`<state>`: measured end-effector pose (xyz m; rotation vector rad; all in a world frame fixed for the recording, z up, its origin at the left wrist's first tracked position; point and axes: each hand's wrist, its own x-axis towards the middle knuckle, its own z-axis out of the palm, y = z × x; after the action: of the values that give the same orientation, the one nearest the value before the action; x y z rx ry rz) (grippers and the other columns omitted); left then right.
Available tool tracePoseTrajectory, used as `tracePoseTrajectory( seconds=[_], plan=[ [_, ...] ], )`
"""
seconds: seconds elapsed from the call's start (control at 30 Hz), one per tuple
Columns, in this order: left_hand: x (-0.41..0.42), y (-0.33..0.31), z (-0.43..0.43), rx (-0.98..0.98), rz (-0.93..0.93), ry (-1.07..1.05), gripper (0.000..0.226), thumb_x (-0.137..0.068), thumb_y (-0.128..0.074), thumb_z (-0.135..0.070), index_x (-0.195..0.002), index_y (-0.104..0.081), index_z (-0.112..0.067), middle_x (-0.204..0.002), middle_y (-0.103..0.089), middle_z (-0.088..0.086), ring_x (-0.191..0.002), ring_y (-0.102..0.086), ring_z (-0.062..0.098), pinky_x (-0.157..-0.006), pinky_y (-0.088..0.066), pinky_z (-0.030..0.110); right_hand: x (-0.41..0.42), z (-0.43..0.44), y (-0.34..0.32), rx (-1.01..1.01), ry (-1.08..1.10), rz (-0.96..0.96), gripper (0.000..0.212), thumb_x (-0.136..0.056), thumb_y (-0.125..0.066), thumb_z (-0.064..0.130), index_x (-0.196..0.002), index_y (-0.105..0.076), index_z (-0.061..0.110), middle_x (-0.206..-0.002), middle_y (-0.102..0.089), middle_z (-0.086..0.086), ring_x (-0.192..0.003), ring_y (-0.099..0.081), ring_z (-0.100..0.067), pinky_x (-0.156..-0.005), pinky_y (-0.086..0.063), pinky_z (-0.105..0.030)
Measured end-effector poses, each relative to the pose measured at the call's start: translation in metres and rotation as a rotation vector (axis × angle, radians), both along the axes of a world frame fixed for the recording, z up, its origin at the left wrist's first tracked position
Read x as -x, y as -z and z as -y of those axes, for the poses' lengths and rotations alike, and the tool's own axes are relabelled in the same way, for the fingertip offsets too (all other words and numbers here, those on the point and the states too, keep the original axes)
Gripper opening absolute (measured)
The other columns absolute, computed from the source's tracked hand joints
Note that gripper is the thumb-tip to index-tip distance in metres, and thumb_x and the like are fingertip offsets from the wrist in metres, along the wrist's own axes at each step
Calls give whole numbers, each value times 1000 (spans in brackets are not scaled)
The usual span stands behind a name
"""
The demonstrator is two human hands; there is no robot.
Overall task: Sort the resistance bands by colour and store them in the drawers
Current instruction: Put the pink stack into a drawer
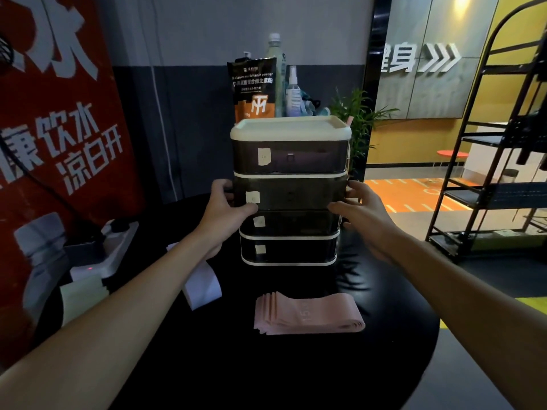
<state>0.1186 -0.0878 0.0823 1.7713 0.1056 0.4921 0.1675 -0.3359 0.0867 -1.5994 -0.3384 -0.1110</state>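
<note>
A round black table [296,365] fills the lower view, its near edge cut off by the frame. A red banner [59,113] with large white characters stands on the left, only part of it in view. A black metal rack [488,173] stands on the right, its shelves too dark to make out.

At the back of the table stands a drawer unit [290,156] with four smoky dark drawers in a cream frame. The fronts are too dark to show what is inside. The second drawer [290,193] from the top juts forward. The left hand [220,207] grasps its left side, thumb on the front and fingers hidden round the edge. The right hand [359,207] clasps its right side, thumb near the lower front corner.

A stack of pink resistance bands [307,316] lies flat in front of the unit. White bands [202,287] lie to the left, partly hidden under the left forearm. Pale green bands [81,297] sit at the table's left edge, beside a white power strip [109,253].

A black and orange pouch [254,87] and two bottles [293,90] rise behind the unit's top; whether they stand on it is unclear. Each drawer carries a small paper label [264,156], its writing too small to read.
</note>
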Motion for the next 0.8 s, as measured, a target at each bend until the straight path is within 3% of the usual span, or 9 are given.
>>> tracePoseTrajectory(
  seconds=[0.07,0.13,0.33,0.47,0.57,0.8],
  plan=[
    [5,1,2,-27,-2,-9,64,-71,-79,-20,-123,-41,-26,-123,-54,5,-114,-60,21,-96,-55,45,3,0,2,19,-9,12,43,-85,-69,3,-115,-53,29,-118,-53,1,-100,-61,-12,-65,-45,-16],
    [9,3,3,-55,17,-28,64,-74,-79,-19,-125,-41,-27,-122,-54,6,-112,-60,20,-96,-55,43,7,1,3,23,-2,11,49,-84,-71,5,-123,-50,26,-126,-50,-3,-105,-61,-15,-69,-46,-20],
    [28,5,4,-74,49,-39,59,-83,-75,-11,-131,-41,-21,-114,-58,5,-105,-64,21,-93,-56,44,29,10,4,1,-6,49,44,-88,-65,2,-117,-46,28,-102,-51,10,-93,-62,-9,-67,-46,-17],
    [44,5,7,-62,81,-32,55,-85,-74,-9,-127,-42,-23,-110,-57,-1,-102,-64,17,-90,-56,38,42,14,6,-1,28,51,46,-86,-66,0,-122,-48,23,-102,-52,8,-89,-63,-8,-77,-51,-26],
    [55,6,10,-74,101,-37,55,-85,-74,-9,-126,-41,-25,-110,-56,-4,-102,-62,11,-89,-53,31,51,16,6,6,35,68,48,-86,-66,0,-123,-47,24,-105,-53,5,-89,-63,-7,-75,-51,-25],
    [73,4,10,-88,72,-26,66,-88,-72,-11,-142,-36,-21,-122,-54,-5,-110,-59,8,-92,-53,33,67,19,6,38,35,89,50,-86,-65,-2,-124,-46,25,-105,-54,2,-90,-62,-10,-74,-49,-26]
  ],
)
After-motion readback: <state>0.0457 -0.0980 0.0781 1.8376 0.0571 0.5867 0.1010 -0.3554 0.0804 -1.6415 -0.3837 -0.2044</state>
